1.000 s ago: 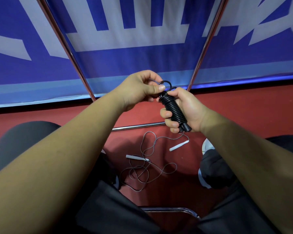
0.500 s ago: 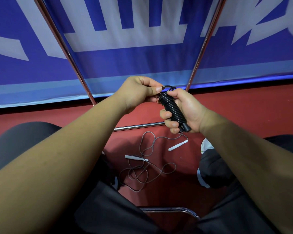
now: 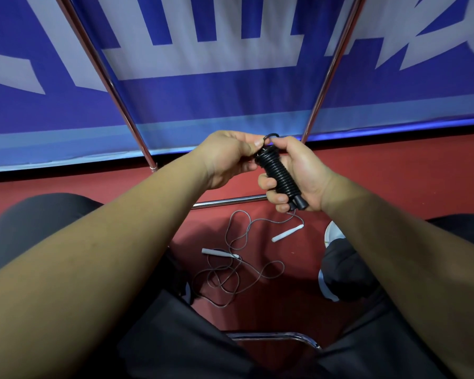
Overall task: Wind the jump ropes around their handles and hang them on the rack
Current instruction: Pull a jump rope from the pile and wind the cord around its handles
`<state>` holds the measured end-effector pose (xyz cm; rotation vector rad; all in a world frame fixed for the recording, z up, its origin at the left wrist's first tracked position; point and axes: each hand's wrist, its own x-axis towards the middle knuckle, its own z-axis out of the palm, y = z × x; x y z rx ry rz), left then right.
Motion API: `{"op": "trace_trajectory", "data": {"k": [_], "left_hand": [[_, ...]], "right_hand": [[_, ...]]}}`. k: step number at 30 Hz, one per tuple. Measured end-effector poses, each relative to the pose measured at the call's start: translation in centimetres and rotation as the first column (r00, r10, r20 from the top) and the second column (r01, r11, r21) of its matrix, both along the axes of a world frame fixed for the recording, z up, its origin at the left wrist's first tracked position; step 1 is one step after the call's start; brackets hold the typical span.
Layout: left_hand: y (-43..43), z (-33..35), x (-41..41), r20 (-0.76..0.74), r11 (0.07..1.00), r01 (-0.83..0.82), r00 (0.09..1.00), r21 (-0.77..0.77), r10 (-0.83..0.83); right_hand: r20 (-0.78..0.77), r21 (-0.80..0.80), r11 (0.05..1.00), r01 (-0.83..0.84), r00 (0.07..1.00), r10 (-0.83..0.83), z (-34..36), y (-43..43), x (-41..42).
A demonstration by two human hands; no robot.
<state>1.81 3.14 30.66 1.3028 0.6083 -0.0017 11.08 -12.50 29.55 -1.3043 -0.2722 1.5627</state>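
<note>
So, we've got the black rope (image 3: pixel 281 176) basically all coiled round its handles: right hand (image 3: pixel 304 173) wrapped around the bundle, left hand (image 3: pixel 225 157) pinching the end loop up top. Left to do: hang it on the rack (image 3: pixel 111 86), then wind the grey rope (image 3: pixel 238 269) lying loose on the floor (image 3: pixel 394 181).

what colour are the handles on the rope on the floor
White handles, clearest in the head view.
</note>
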Motion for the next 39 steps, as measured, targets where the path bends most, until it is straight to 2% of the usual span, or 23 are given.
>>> {"op": "trace_trajectory", "data": {"k": [10, 17, 20, 22, 29, 32, 36, 39], "left_hand": [[0.0, -0.2, 0.0, -0.058, 0.993, 0.005, 0.998, 0.12, 0.002], [0.0, -0.6, 0.0, -0.103, 0.913, 0.056, 0.995, 0.404, -0.015], [0.2, -0.5, 0.2, -0.088, 0.943, 0.031, 0.996, 0.332, -0.002], [0.6, -0.3, 0.1, -0.078, 0.956, 0.041, 0.997, 0.292, -0.019], [1.0, -0.2, -0.2, -0.039, 0.949, 0.119, 0.993, 0.292, -0.113], [0.9, -0.4, -0.2, -0.02, 0.918, 0.112, 0.993, 0.379, -0.113], [0.8, -0.5, -0.3, 0.018, 0.831, 0.105, 0.99, 0.547, -0.137], [1.0, -0.3, -0.4, 0.024, 0.828, 0.118, 0.987, 0.549, -0.157]], "right_hand": [[0.108, -0.059, 0.997, 0.049, 0.993, -0.043, -0.8, 0.3, -0.2], [0.192, -0.139, 0.987, 0.081, 0.98, -0.053, -1.4, 0.5, -0.5], [0.204, -0.141, 0.985, 0.102, 0.976, -0.072, -1.1, 0.6, -0.3], [0.198, -0.134, 0.985, 0.106, 0.977, -0.078, -0.9, 0.6, -0.1], [0.091, -0.096, 0.989, 0.108, 0.991, -0.1, -0.7, 0.2, -0.1], [0.069, -0.084, 0.992, 0.098, 0.993, -0.092, -0.5, 0.0, -0.1], [0.052, -0.078, 0.993, 0.093, 0.995, -0.089, -0.3, -0.2, -0.2], [0.025, -0.077, 0.993, 0.091, 0.996, -0.09, -0.3, -0.3, -0.3]]}}
